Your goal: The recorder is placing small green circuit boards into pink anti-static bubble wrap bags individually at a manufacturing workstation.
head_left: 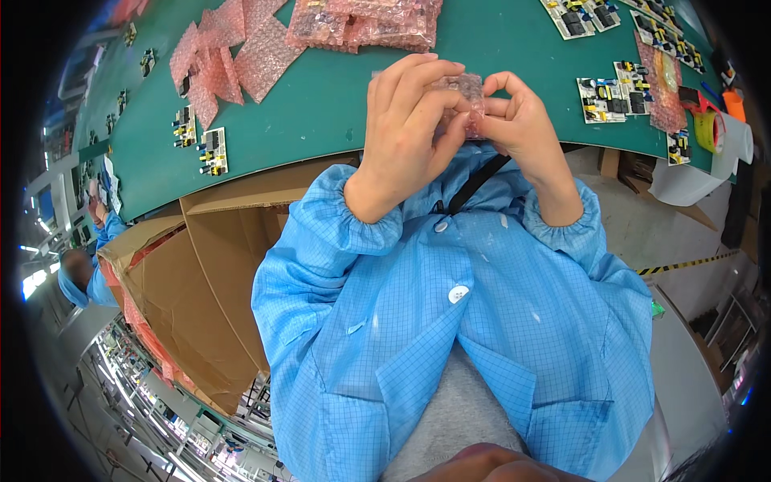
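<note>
A pink bubble-wrap packet (pixel 464 85) is between my two hands, just past the table's near edge. My left hand (pixel 408 120) curls round its left side, fingers bent over the top and the thumb against the front. With thumb and bent fingers, my right hand (pixel 518 116) pinches the packet's right edge. What lies inside the wrap is hidden by my fingers and the film. Beyond my hands lies a pile of pink bubble-wrapped circuit boards (pixel 369 24). Loose pink bubble-wrap sheets (pixel 269 58) spread to its left.
Bare circuit boards (pixel 602 101) lie at the right, others (pixel 213 150) at the left of the green table (pixel 321 104). A yellow tape roll (pixel 708 131) stands at the right edge. An open cardboard box (pixel 181 289) is at my left; beyond it a co-worker's blue sleeve (pixel 108 229) shows.
</note>
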Motion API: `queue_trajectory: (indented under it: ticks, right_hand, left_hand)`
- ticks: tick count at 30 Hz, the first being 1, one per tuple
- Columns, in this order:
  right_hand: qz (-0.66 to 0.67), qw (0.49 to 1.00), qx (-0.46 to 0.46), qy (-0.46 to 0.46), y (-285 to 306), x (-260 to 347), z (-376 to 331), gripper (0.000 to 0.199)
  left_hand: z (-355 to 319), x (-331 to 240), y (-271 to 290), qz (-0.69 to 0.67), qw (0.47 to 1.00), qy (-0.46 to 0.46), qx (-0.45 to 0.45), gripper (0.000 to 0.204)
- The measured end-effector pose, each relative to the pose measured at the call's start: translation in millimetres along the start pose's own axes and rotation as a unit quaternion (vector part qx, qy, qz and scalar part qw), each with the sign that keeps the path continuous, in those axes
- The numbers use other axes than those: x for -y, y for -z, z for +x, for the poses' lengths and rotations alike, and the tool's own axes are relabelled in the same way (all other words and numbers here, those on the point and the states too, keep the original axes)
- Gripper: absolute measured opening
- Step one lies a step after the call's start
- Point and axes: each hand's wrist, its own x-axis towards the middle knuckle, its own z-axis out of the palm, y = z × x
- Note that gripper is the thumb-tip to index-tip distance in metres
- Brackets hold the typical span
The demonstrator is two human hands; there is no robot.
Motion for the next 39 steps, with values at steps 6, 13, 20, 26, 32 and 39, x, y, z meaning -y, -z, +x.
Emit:
queue_trajectory:
  ticks: [6, 13, 20, 26, 32, 39]
  right_hand:
    - [0.101, 0.993, -0.012, 0.061, -10, -6, 6, 0.036]
    - [0.121, 0.992, -0.001, 0.044, -10, -5, 10, 0.035]
    - [0.075, 0.995, 0.045, 0.04, -27, 12, 8, 0.039]
    - [0.062, 0.994, 0.05, 0.079, -28, 30, 17, 0.029]
    - [-0.027, 0.957, -0.069, 0.282, -26, 65, 52, 0.036]
    - [-0.475, 0.789, -0.176, 0.347, -34, 57, 132, 0.097]
  left_hand:
    - [7, 0, 3, 0.018, 1.0, -0.001, 0.006, 0.02]
    - [12, -12, 28, 0.034, 0.998, 0.023, -0.047, 0.026]
    - [-2, -5, 49, -0.43, 0.779, 0.441, -0.116, 0.042]
    - [-1, -1, 45, -0.483, 0.758, 0.417, -0.137, 0.037]
    - [40, 71, 70, -0.515, 0.746, 0.354, -0.23, 0.036]
    - [42, 133, 63, -0.341, 0.803, 0.431, -0.231, 0.045]
